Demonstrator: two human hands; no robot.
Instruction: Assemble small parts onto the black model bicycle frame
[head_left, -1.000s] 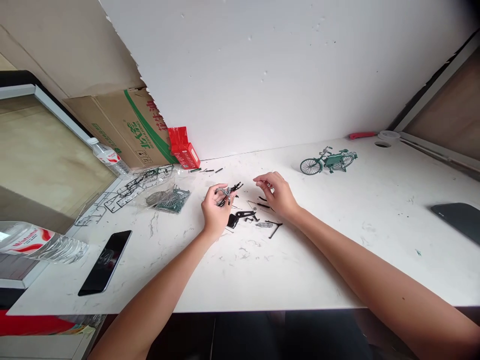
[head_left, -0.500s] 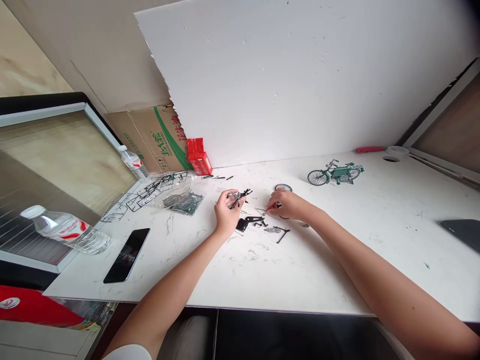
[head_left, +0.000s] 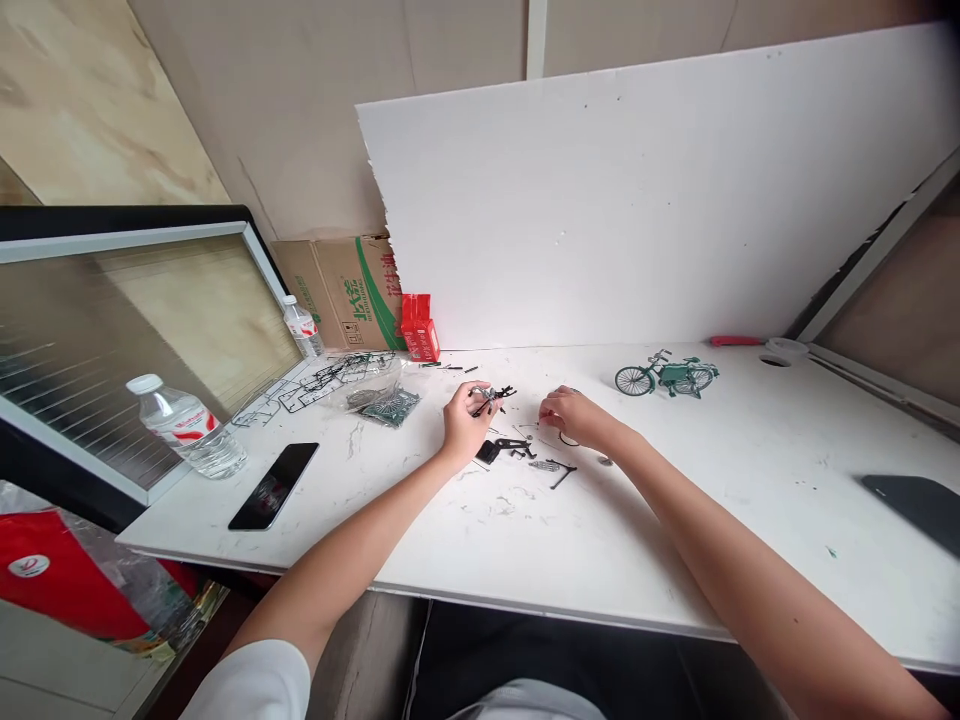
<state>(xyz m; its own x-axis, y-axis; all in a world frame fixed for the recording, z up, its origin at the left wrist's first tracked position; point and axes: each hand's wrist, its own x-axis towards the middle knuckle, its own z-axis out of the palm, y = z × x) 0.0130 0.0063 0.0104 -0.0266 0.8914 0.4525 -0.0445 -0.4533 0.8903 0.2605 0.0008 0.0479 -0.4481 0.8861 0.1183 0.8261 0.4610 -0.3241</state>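
Observation:
My left hand (head_left: 465,422) is closed around a small black and silver model part (head_left: 491,396), held just above the table. To its right, my right hand (head_left: 571,414) is low at the tabletop with its fingertips pressed together; whatever they may pinch is too small to tell. A thin black ring-shaped piece (head_left: 568,440) shows under that hand. Between and in front of the hands lie a black bent plastic part (head_left: 507,449), a grey ribbed piece (head_left: 543,465) and a black T-shaped piece (head_left: 560,474).
An assembled green model bicycle (head_left: 667,376) stands at the right back. Leftward are a bag of green parts (head_left: 390,405), black sprue frames (head_left: 330,380), a phone (head_left: 274,486) and a water bottle (head_left: 187,428). A red box (head_left: 420,328) stands by the white board (head_left: 637,210).
The head view has tilted upward, showing more wall. My right hand has shifted slightly, and the wheel behind it is now mostly hidden. My left hand still holds the same part.

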